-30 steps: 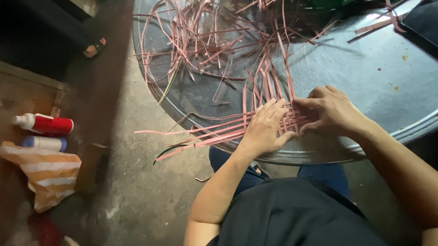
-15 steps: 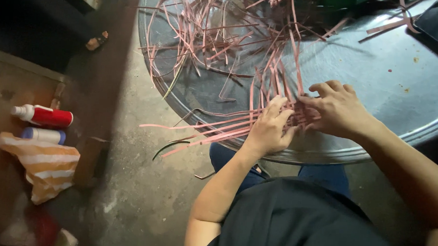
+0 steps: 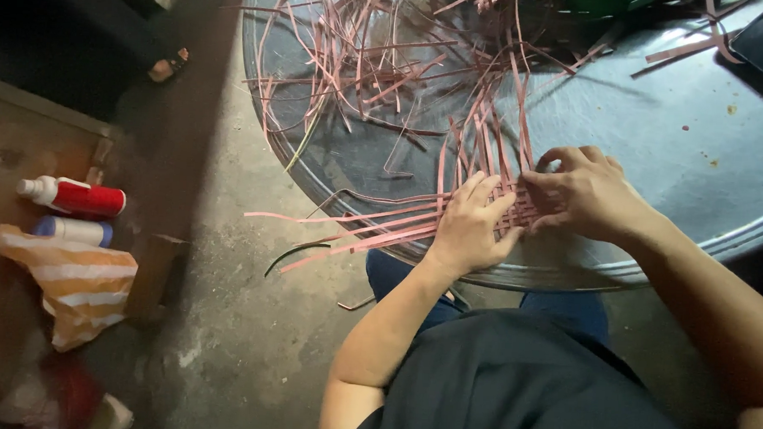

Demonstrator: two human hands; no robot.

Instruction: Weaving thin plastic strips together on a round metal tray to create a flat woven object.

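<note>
Pink strips woven into small mat at near rim of round metal table. Left hand laid flat, fingers spread, mat pinned. Right hand curled, fingertips pinching strip end. Crossings best kept pressed tight while strip is tucked under.

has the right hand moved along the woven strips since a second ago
No. The right hand stays on the woven patch near the round table's rim.

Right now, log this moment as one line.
left hand: flat on woven patch | right hand: fingers pinching pink strips at weave | surface: round metal table | floor left: red bottle
</note>
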